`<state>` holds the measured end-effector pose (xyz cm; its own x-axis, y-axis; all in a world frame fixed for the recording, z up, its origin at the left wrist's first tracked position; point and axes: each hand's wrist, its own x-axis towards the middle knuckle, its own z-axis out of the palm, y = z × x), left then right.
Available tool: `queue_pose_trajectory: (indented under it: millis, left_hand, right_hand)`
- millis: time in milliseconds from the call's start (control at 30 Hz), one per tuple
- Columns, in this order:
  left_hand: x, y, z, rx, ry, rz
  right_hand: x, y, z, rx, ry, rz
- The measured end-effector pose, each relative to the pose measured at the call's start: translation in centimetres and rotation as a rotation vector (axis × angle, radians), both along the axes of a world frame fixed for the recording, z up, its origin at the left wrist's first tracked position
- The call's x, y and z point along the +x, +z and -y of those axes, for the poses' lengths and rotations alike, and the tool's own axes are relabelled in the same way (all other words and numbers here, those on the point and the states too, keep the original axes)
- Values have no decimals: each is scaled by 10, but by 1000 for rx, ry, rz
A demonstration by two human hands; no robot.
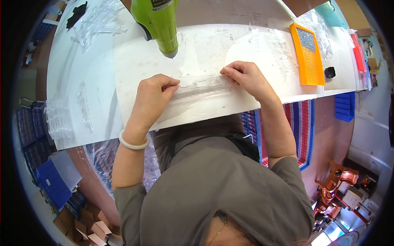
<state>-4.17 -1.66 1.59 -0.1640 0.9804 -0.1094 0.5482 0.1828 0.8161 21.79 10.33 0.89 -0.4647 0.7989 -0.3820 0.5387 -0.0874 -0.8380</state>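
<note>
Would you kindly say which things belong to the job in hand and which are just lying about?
Likely the job's:
clear plastic piece between left hand and right hand
green tool, probably
orange tray, less surely

Seemingly lying about:
small black object
lower-left cardboard boxes

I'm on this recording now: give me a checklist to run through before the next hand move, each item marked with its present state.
1. Left hand pinching near the left end of the thin clear plastic piece: ok.
2. Right hand pinching near its right end: ok.
3. Firmness of either pinch: cannot tell.
4. Grey tip of the green power tool apart from both hands: ok.
5. Green power tool switched off: cannot tell.
6. Orange rectangular plastic tray stocked with small grey pieces: ok, they lie in its far part.
</note>
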Motion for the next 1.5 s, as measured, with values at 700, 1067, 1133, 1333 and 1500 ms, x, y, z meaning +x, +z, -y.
queue_pose_trajectory:
  millis: [700, 1067, 1133, 1333, 1500]
  left_hand:
    - [-6, -4, -3, -110, 16, 109]
    - [-5, -4, 3, 39, -54, 17]
    - [-6, -6, 2, 40, -82, 31]
    - [-2, 0, -2, -34, -26, 56]
    - [-3, -4, 4, -19, -21, 55]
  right_hand:
    - [-8, -4, 5, 24, 4, 87]
    - [-6, -2, 8, 77, 11, 63]
    - [-5, -3, 8, 90, 15, 51]
    - [-6, -3, 5, 30, 1, 91]
    - [-6, -9, 10, 124, 25, 42]
